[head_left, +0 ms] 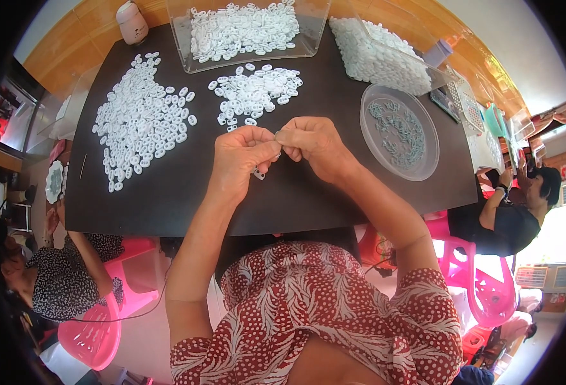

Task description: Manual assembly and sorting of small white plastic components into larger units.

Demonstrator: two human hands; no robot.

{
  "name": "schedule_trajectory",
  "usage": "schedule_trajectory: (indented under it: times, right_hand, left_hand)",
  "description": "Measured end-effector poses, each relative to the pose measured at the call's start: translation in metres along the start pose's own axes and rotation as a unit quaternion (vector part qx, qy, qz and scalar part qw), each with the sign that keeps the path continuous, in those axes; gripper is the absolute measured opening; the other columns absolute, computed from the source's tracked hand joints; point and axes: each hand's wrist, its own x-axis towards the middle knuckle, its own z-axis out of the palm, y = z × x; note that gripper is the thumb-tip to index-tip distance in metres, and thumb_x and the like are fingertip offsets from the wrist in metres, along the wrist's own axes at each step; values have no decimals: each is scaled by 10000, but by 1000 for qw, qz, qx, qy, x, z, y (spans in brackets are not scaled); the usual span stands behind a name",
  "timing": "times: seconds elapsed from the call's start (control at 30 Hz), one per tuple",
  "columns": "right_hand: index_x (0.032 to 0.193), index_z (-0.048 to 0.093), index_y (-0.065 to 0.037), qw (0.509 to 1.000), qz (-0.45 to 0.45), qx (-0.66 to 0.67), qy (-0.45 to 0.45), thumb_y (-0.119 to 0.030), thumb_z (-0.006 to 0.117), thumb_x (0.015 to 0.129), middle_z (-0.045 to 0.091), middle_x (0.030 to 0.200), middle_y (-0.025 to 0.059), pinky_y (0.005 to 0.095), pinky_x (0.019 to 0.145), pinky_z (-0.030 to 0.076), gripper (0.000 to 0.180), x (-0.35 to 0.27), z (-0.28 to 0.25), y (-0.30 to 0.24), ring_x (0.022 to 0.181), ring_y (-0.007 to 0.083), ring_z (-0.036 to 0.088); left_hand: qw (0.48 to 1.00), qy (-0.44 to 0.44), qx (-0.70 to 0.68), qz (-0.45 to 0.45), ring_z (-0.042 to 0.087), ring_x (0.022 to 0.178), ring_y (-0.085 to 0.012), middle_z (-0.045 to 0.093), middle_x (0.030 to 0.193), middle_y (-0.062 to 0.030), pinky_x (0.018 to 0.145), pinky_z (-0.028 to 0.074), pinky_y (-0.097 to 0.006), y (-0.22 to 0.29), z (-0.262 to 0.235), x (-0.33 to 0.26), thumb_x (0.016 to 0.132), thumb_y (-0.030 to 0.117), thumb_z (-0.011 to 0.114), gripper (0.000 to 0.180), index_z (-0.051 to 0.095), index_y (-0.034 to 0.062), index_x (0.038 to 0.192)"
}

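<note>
Two forearms rise over the dark worktop [167, 205], bent inward. Left hand [241, 157] and right hand [315, 144] meet fingertip to fingertip at the worktop's middle, each grip pinched shut on a small white piece [259, 173].

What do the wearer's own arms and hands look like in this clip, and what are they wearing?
Both hands, left hand and right hand, are bare: no gloves, and no rings or watch that I can make out. The forearms are uncovered. Short sleeves of a red top with white dots and leaf prints end above the elbows.
</note>
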Motion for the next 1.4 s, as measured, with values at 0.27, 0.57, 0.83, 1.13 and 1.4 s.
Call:
schedule_trajectory:
  times: [0.27,0.57,0.83,1.13,1.4]
  right_hand:
    - [764,603,-9,1000,-5,-16,-1,-188,621,828,577,698,21,207,565,386,191,5,-5,6,623,68,498]
    - [840,622,17,995,-46,-82,25,-200,606,838,603,753,26,208,599,406,218,6,-1,8,671,64,509]
    - [837,628,23,997,-28,-76,-4,-188,600,837,609,745,34,204,591,410,213,8,-1,2,672,68,527]
    - [776,617,18,994,-54,-97,22,-157,593,829,598,706,28,206,555,400,184,16,4,9,630,63,513]
    - [726,606,54,980,-100,-169,27,-117,580,785,592,661,33,241,568,435,183,23,3,9,636,68,515]
  left_hand:
    - [997,14,69,1,494,490,-64,593,636,-42,447,361,-175,4,-2,6,767,-4,667,45,628,-21,777]
    - [998,49,26,5,480,474,-48,594,622,-37,427,355,-169,-1,4,10,746,-26,630,22,617,-10,754]
    - [988,96,114,50,465,497,-36,574,638,-8,446,348,-175,-3,9,5,747,-4,634,25,608,-4,746]
    - [996,75,40,24,448,478,-47,564,623,-14,432,314,-180,-1,2,11,709,-31,619,32,607,-2,719]
    - [992,107,53,45,441,463,-37,560,594,-17,421,322,-174,-5,0,12,704,-40,586,37,599,-6,710]
